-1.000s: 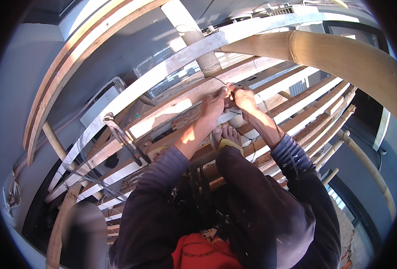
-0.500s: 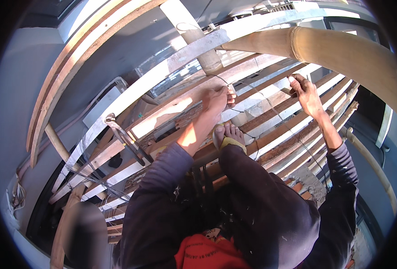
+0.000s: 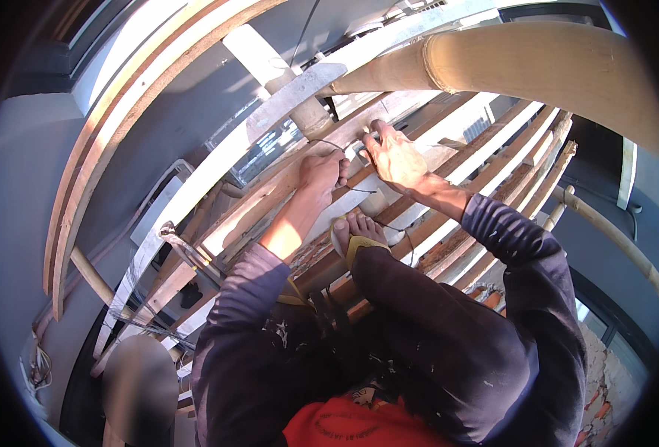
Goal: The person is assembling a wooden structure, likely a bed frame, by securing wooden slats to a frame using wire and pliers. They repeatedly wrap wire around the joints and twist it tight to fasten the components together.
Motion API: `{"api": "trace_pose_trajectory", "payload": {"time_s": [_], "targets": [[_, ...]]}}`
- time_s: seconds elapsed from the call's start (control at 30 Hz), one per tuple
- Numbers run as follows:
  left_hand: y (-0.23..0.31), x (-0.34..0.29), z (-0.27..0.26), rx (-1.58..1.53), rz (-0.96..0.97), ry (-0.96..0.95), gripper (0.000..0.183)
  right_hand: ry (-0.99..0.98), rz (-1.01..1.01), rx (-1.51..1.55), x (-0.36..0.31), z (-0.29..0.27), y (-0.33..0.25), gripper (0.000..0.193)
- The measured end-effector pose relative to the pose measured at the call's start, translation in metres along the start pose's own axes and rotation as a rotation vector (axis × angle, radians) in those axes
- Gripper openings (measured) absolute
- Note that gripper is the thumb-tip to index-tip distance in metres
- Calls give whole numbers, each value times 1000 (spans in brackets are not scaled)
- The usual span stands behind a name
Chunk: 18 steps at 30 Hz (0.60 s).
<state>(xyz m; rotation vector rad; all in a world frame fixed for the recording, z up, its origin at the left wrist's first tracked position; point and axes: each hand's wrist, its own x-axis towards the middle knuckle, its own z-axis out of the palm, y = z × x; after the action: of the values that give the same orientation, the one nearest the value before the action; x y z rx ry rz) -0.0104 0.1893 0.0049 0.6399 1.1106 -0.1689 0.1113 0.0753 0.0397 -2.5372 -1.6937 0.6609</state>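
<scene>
My left hand point(image 3: 320, 179) is closed on a thin dark tie wire point(image 3: 332, 143) beside a wooden beam; one wire end sticks out below its fingers. Close by on the right, my right hand point(image 3: 398, 158) has its fingers bent in toward the same wire, apparently pinching it; its thumb is partly hidden. Both hands are just below the foot of a round post point(image 3: 309, 115). Under them, my sandaled foot point(image 3: 358, 229) rests on the wooden slats point(image 3: 460, 165). More wire point(image 3: 410, 244) loops beside the foot.
Pincers point(image 3: 184, 247) hang over a pale bar point(image 3: 218, 160) on the left. A bundle of loose wires point(image 3: 139, 322) lies lower left. A thick bamboo pole point(image 3: 523, 63) crosses the upper right. Gaps show between the slats. Long timber strips point(image 3: 113, 127) stand at left.
My right hand has come leftward from the far slats to beside my left hand, and the long wire stretched between them no longer shows. My left hand stays at the beam. The view has shifted.
</scene>
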Motion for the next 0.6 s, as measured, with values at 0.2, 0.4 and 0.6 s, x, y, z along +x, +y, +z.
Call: {"api": "trace_pose_trajectory", "payload": {"time_s": [0.2,0.4,0.6], "targets": [[10,14,-15,49,-101,-62,14,-185,22,-52,-9,12,-18,23],[32,15,-4,81,-166,-50,22,8,162,178,-26,34,-53,11],[-1,-12,-22,62,63,-192,29,7,156,255,-29,34,-45,19]]}}
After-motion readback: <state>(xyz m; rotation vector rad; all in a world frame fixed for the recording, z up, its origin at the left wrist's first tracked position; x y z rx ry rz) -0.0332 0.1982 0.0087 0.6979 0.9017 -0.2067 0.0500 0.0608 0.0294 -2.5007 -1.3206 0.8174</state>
